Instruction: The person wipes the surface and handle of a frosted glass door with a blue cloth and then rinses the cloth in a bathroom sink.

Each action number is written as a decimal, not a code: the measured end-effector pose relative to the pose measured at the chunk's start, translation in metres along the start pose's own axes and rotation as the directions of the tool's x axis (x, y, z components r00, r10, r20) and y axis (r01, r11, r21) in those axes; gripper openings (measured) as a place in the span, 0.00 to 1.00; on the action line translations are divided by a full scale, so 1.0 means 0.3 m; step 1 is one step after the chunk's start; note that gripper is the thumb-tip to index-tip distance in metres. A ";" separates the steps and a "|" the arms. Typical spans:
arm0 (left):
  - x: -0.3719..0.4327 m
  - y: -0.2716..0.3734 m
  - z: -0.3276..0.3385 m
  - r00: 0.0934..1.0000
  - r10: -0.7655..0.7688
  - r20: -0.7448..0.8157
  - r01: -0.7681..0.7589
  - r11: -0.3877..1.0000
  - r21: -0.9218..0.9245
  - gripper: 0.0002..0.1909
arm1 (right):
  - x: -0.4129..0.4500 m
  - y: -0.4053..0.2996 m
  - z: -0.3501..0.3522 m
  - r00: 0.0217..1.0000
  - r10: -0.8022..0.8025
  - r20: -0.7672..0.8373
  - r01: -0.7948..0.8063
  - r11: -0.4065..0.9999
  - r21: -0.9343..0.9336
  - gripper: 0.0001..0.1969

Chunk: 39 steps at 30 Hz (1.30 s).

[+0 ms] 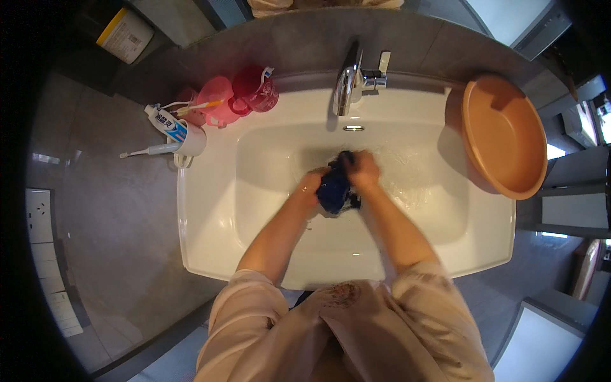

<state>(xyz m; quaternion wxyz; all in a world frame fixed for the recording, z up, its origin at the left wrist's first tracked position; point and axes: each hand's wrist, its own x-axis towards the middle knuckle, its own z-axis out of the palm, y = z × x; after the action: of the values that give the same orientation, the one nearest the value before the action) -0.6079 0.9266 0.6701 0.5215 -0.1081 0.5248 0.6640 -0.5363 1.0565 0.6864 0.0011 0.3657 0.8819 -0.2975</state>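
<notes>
A dark blue wet cloth is bunched between both my hands, low in a white washbasin with some water in it. My left hand grips the left side of the cloth. On its right side, my right hand has hold of the upper part and looks slightly blurred. Part of the cloth hangs down below the right hand. Above the hands, at the basin's back edge, stands a chrome faucet with its lever at the right. Most of my fingertips are hidden by the cloth.
An orange plastic basin rests on the washbasin's right rim. Along the back left stand a dark red cup, a pink cup and a white cup with toothbrushes and a toothpaste tube. A yellow-lidded tub is farther back left.
</notes>
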 end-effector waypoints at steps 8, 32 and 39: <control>-0.085 0.072 -0.021 0.970 0.184 -0.156 -0.121 0.931 0.345 0.30 | -0.021 0.113 0.010 0.994 0.110 0.026 -0.081 0.859 -0.505 0.30; -0.247 0.085 -0.150 0.805 0.268 0.530 -0.502 -0.167 0.848 0.29 | -0.004 0.271 -0.208 0.990 0.131 0.056 -0.099 0.917 -0.387 0.34; 0.054 -0.016 -0.048 0.850 0.489 -0.194 -0.008 0.381 0.924 0.29 | 0.003 0.187 0.107 0.982 -0.067 0.176 0.031 0.979 0.203 0.22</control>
<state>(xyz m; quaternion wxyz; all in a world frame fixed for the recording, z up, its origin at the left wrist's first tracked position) -0.6169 0.9237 0.6500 0.2536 0.1241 0.9087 0.3075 -0.5077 1.0714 0.6305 0.0375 0.3134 0.8526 -0.4164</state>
